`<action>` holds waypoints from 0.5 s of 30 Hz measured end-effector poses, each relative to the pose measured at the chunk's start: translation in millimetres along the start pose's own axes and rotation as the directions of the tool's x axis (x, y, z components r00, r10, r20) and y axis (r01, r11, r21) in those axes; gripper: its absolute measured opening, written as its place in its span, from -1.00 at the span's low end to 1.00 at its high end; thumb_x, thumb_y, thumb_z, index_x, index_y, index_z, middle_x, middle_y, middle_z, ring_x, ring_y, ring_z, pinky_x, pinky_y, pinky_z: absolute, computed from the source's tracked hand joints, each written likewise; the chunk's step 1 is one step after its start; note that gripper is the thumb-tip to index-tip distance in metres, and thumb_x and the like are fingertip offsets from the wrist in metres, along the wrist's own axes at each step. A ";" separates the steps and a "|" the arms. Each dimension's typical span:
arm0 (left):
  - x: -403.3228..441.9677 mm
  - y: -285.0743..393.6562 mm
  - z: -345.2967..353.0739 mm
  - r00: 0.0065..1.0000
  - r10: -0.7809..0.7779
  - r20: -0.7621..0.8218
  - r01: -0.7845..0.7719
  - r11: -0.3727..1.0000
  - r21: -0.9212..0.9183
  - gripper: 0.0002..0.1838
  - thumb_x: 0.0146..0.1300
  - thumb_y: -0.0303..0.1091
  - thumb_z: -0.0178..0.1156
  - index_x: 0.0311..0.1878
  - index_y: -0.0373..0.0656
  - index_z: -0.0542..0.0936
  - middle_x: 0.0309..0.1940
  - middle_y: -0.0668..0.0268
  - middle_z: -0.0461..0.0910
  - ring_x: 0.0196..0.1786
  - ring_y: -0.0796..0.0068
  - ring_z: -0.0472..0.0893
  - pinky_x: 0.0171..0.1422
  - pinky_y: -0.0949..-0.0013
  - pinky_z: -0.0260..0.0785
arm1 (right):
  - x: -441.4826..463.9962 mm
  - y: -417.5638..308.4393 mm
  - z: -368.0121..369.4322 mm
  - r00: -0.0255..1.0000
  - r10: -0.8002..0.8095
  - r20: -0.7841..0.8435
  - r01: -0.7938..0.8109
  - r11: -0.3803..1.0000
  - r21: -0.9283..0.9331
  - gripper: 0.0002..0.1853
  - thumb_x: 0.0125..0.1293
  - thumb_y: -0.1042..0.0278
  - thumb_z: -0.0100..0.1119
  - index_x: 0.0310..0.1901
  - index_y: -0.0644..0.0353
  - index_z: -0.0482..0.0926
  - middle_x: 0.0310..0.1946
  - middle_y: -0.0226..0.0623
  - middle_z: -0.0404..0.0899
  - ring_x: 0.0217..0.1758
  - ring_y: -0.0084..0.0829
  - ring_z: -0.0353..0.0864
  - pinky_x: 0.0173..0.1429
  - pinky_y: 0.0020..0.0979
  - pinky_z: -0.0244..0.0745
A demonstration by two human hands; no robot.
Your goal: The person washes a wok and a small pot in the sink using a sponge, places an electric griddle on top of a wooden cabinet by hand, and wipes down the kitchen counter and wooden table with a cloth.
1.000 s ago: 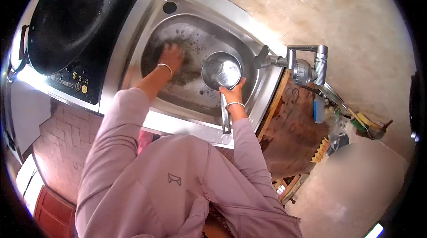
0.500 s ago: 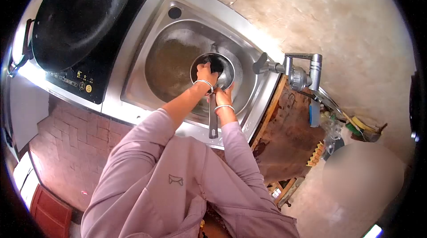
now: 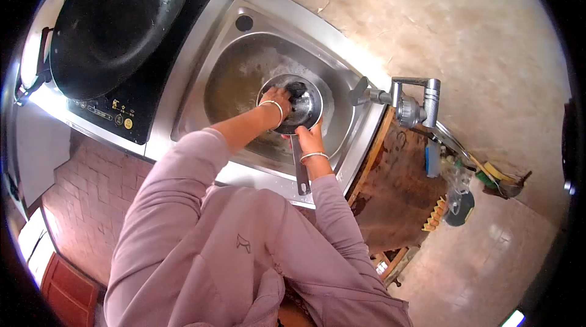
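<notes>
In the sink a small metal saucepan [image 3: 310, 112] with a long dark handle [image 3: 300, 165] is tilted, its inside toward me. My right hand [image 3: 311, 139] grips its near rim beside the handle joint, thumb up on the rim. My left hand [image 3: 276, 105] is inside the pan, fingers curled against a black, soft-looking scrubbing pad [image 3: 296, 89]. Part of the pad is hidden by the fingers. Cloudy water lies in the steel sink [image 3: 201, 76] around the pan. Each wrist wears a pale bangle.
Left of the sink, a large black wok [image 3: 122, 28] sits on a black induction cooker [image 3: 137, 122]. A metal faucet [image 3: 415, 98] stands at the sink's right. Beyond it is a brown worn board [image 3: 397, 199], with a blue item [image 3: 433, 159] and utensils near the wall.
My left hand has shifted left within the pan, uncovering more of the black pad. The pan's handle has swung slightly right. The whole view has shifted a little.
</notes>
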State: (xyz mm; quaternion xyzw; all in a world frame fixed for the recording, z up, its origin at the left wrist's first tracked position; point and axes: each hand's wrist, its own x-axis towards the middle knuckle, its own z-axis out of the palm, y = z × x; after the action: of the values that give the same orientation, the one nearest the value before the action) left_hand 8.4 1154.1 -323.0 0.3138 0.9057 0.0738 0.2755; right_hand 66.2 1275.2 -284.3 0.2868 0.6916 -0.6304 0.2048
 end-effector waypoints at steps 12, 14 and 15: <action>-8.4 13.7 -32.6 0.810 0.060 -0.583 -0.564 0.351 -0.748 -0.75 -0.10 -0.56 0.08 -0.25 -0.24 0.49 -0.26 0.23 0.46 -0.16 0.30 0.47 -0.07 0.37 0.33 | -3.1 -15.1 -15.7 0.910 0.194 0.366 -0.260 0.955 0.140 -0.44 0.03 0.61 -0.18 0.11 -0.01 0.07 -0.18 -0.09 0.42 -0.34 -0.11 0.57 -0.55 -0.31 0.46; -11.6 15.3 -47.1 0.628 0.425 -0.653 -0.632 0.767 -0.109 -0.77 -0.03 -0.47 0.06 -0.23 -0.15 0.51 -0.20 0.32 0.41 -0.05 0.38 0.39 -0.03 0.34 0.27 | -5.8 -22.5 -14.4 0.883 0.232 0.408 -0.306 0.943 0.127 -0.45 0.03 0.61 -0.18 0.11 0.02 0.06 -0.20 -0.08 0.43 -0.35 -0.10 0.57 -0.55 -0.32 0.46; -13.5 16.1 -55.9 0.626 0.428 -0.652 -0.633 0.767 -0.104 -0.77 -0.03 -0.47 0.06 -0.23 -0.15 0.51 -0.20 0.32 0.41 -0.05 0.38 0.39 -0.03 0.34 0.27 | -7.9 -28.1 -12.9 0.854 0.268 0.445 -0.349 0.931 0.108 -0.47 0.04 0.60 -0.18 0.10 0.05 0.05 -0.22 -0.07 0.43 -0.37 -0.10 0.57 -0.56 -0.32 0.46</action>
State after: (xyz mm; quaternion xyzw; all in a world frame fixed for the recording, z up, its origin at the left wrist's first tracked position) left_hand -4.8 1160.8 -265.1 0.4807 0.7832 0.3943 -0.0090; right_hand 54.8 1285.7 -256.4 0.2687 0.5140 -0.6974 0.4209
